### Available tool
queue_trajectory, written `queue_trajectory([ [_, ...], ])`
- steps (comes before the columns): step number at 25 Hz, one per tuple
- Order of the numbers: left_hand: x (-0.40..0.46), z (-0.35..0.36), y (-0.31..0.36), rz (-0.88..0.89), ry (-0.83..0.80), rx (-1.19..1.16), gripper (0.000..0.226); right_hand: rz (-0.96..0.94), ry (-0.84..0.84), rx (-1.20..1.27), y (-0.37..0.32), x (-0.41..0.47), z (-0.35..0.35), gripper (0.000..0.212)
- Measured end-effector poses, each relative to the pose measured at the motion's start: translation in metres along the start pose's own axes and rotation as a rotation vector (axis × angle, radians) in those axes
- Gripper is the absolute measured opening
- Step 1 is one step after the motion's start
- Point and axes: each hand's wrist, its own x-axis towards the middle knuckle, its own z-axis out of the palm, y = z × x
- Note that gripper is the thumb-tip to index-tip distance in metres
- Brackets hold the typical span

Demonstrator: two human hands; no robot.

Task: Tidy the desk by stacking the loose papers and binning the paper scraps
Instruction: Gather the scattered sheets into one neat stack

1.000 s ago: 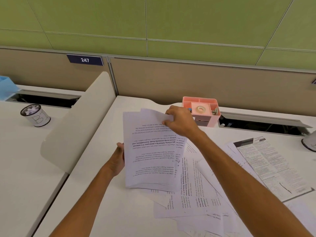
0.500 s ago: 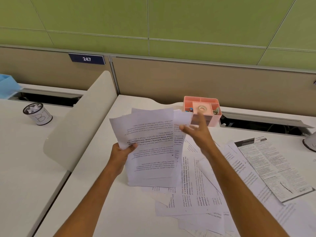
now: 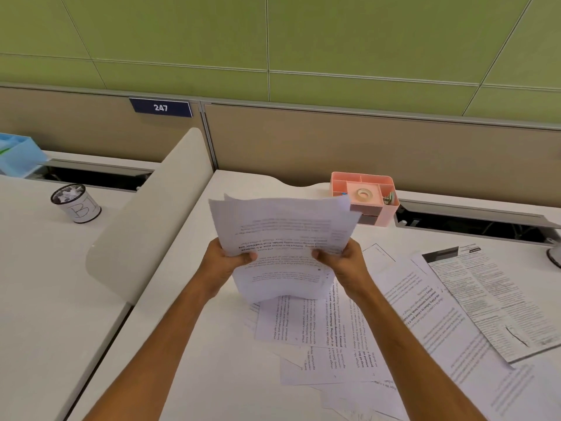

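A bundle of printed white sheets (image 3: pixel 282 238) stands nearly upright above the white desk (image 3: pixel 212 375), its lower edge close to the desktop. My left hand (image 3: pixel 226 264) grips its left edge, thumb on the front. On the other side my right hand (image 3: pixel 341 262) grips the right edge. More loose printed papers (image 3: pixel 328 338) lie fanned out flat beneath and to the right, overlapping one another. A small cup marked "B" (image 3: pixel 77 203) holding crumpled paper scraps stands on the neighbouring desk at the left.
A pink desk organiser (image 3: pixel 368 197) with a tape roll stands at the back behind the bundle. A newspaper-like printed sheet (image 3: pixel 488 302) lies at the right. A curved beige divider (image 3: pixel 145 226) separates the two desks. A blue tray (image 3: pixel 16 154) sits far left.
My right hand let go of the top corner, opened, then came back to grip the bundle's right edge. The bundle now stands more upright between both hands.
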Motion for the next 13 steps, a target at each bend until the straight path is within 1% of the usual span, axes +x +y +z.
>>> queue_trajectory([
  [2,-0.002,0.006,-0.007,-0.015,0.028,0.005,0.057,0.016,0.012,-0.005,0.008,-0.002,0.001,0.038],
  [5,-0.006,0.015,-0.016,-0.049,0.090,-0.022,0.046,0.047,0.023,-0.010,0.013,-0.003,0.002,0.036],
  [8,-0.007,0.016,-0.015,-0.025,0.106,-0.025,0.044,-0.002,0.016,0.010,0.009,-0.004,-0.003,0.033],
  [9,-0.007,0.015,-0.015,-0.022,0.104,-0.023,0.045,-0.012,0.002,0.023,0.008,-0.005,-0.006,0.038],
  [11,-0.009,0.014,-0.019,-0.043,0.107,-0.017,0.049,0.015,-0.004,0.029,0.013,-0.006,-0.011,0.055],
  [12,-0.010,0.015,-0.024,-0.068,0.111,-0.018,0.050,0.048,-0.004,0.021,0.017,-0.008,-0.012,0.059],
  [13,-0.011,0.019,-0.028,-0.101,0.116,-0.023,0.050,0.076,-0.006,0.021,0.023,-0.009,-0.012,0.054],
])
